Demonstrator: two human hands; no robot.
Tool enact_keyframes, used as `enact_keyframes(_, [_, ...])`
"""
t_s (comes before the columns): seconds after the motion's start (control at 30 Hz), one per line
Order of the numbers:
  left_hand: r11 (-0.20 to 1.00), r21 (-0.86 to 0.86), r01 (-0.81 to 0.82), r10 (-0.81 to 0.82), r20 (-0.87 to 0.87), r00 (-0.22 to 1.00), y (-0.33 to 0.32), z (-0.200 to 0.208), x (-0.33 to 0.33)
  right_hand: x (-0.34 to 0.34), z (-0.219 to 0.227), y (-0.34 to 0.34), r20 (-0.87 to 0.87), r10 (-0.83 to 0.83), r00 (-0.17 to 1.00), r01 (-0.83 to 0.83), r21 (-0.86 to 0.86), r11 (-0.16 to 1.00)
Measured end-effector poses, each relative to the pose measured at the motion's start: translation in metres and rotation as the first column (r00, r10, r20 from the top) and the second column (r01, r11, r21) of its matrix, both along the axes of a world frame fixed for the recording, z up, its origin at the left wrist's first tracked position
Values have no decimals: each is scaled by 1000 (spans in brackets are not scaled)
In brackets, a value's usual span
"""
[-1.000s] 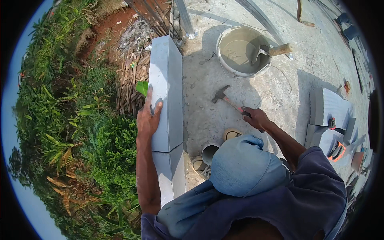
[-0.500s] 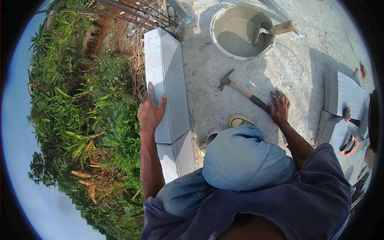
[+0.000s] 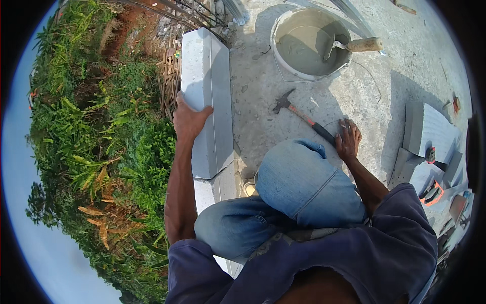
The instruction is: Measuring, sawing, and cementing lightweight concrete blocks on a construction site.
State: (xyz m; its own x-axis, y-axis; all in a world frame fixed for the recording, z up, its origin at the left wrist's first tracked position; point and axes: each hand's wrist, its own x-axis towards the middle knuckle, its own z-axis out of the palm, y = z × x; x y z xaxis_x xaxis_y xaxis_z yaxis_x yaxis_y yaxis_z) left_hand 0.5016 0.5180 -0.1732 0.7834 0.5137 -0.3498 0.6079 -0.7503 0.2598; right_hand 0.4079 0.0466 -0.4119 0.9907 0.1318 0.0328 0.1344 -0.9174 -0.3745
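A long light-grey block (image 3: 218,111) lies lengthwise along the slab's left edge, with a thin taut string running above it. My left hand (image 3: 190,119) rests against its outer side. The thumb stretches over the block's top, and the other fingers reach along the outer edge, partly hidden. My right hand (image 3: 349,140) is down by the concrete with fingers apart, at the handle end of a claw hammer (image 3: 304,115). The hammer lies on the slab, its head pointing forward and left. Whether the thumb touches the handle is hard to make out.
Ahead stands a bucket (image 3: 288,61) of wet grey mortar with a wooden-handled trowel (image 3: 362,44) across its rim. More blocks (image 3: 432,126) lie at right with a tape measure (image 3: 430,155) and an orange-and-black tool (image 3: 432,193). Beyond the left edge, green plants (image 3: 96,147) cover lower ground.
My left hand has shifted on the block, its fingers now toward the outer edge and its thumb stretched across the top. My right hand has stayed by the hammer's handle. The view has shifted slightly.
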Motion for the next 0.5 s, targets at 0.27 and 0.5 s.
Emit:
enact_keyframes(0.27, [966, -256, -36, 109, 273, 956, 70, -4, -12, 24, 34, 2, -65, 78, 995, -69, 129, 989])
enact_keyframes(0.5, [958, -282, -48, 121, 247, 961, 103, 86, 8, -1, 53, -9, -161, -19, 987, 59, 244, 968])
